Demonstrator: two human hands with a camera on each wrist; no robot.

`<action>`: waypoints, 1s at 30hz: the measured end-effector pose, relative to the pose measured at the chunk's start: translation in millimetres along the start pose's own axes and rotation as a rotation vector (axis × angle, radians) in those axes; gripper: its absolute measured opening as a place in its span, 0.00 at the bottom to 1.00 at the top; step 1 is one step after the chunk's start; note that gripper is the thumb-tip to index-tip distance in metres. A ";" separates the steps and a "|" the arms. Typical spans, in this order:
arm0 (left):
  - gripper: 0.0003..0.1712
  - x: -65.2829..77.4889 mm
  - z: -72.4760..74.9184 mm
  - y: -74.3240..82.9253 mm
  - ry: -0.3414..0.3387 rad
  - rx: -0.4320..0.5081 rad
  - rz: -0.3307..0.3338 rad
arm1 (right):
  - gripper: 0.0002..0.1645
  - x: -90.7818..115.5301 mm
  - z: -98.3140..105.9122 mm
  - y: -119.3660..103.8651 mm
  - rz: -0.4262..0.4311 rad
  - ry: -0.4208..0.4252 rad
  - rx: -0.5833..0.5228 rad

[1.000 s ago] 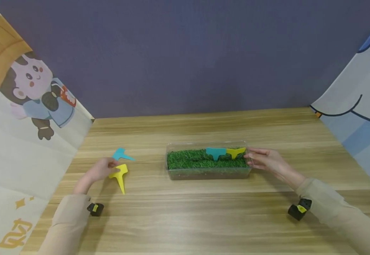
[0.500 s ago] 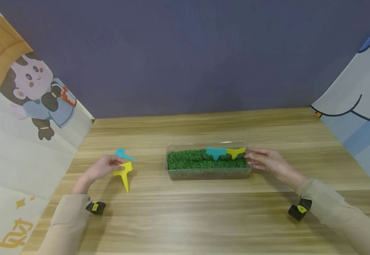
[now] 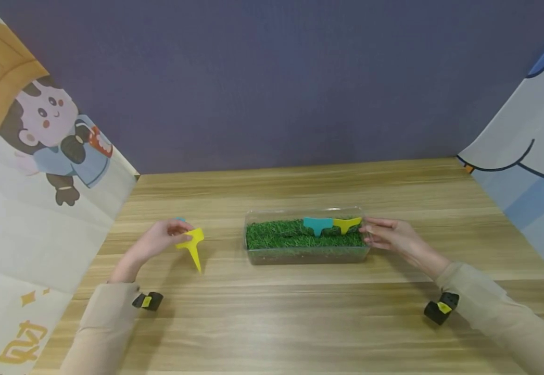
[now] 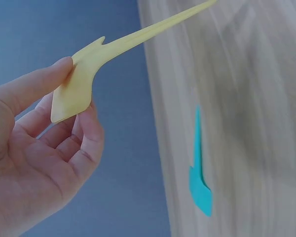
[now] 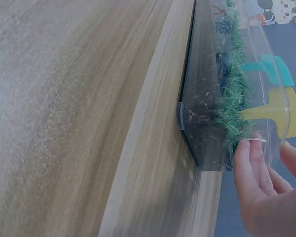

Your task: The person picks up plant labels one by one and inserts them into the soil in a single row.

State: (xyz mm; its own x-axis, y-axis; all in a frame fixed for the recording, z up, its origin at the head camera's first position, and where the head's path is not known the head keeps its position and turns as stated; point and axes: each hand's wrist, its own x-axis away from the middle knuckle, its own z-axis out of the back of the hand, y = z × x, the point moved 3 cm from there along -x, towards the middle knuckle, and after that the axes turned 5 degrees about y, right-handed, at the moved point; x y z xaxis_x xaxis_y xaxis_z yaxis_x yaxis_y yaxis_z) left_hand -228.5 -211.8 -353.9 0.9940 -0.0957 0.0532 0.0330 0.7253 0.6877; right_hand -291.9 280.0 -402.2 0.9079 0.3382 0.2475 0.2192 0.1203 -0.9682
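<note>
My left hand (image 3: 159, 240) pinches the broad head of a yellow T-shaped plant label (image 3: 195, 240) between thumb and fingers. Its pointed stem slants down over the wooden table. Behind this hand lies a blue plant label (image 4: 202, 195), mostly hidden in the head view. My right hand (image 3: 395, 239) touches the right end of a clear plastic planter box (image 3: 309, 255), fingers extended and fingertips at its wall. Green artificial grass (image 3: 276, 239) fills the box. Upright in the grass, toward the right end, stand a blue label (image 3: 317, 224) and a yellow label (image 3: 346, 224), side by side.
The wood-grain table (image 3: 272, 323) runs back to a dark blue wall (image 3: 272, 88). Printed cartoon panels flank it, one on the left (image 3: 23, 208) and one on the right (image 3: 534, 156). Each wrist wears a small black camera.
My left hand has lifted the yellow plant label and carried it slightly right and away from me, now overlapping the loose blue label. My right hand and the box have stayed in place.
</note>
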 end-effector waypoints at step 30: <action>0.15 -31.1 1.4 70.2 0.095 0.055 -0.119 | 0.37 0.8 0.6 -0.9 -0.011 0.011 0.018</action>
State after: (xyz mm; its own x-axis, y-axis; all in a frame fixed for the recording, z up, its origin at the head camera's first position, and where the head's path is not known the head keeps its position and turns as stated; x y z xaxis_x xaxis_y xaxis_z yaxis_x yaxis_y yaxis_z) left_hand -257.2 -158.8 -306.2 0.9889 -0.1117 -0.0977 0.1476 0.6742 0.7237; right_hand -291.6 280.8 -401.1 0.9092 0.3267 0.2580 0.2231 0.1407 -0.9646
